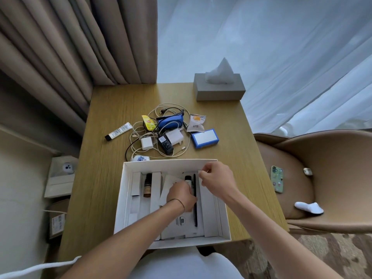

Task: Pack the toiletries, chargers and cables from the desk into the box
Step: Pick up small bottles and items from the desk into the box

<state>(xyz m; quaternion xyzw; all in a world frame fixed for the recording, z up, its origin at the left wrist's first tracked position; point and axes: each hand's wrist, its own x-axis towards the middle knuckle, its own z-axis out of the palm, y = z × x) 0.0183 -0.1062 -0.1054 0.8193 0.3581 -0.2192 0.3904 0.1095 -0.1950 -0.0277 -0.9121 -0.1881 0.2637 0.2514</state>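
The box [124,200] sits open at the near edge of the desk [100,178], with white card dividers, a brown bottle [147,186] and a thin black stick [195,202] already inside. Its card looks light and stiff but easily bent, so it is best held by the rim. The left hand [182,196] is curled down among the dividers; what it holds, if anything, is hidden. The right hand [216,179] pinches a white flap near the far wall. Beyond lie tangled cables [187,146], floppy and likely to snag, best gathered in loops; chargers [146,143], hard and compact; and a tube [118,131], which looks slightly slippery.
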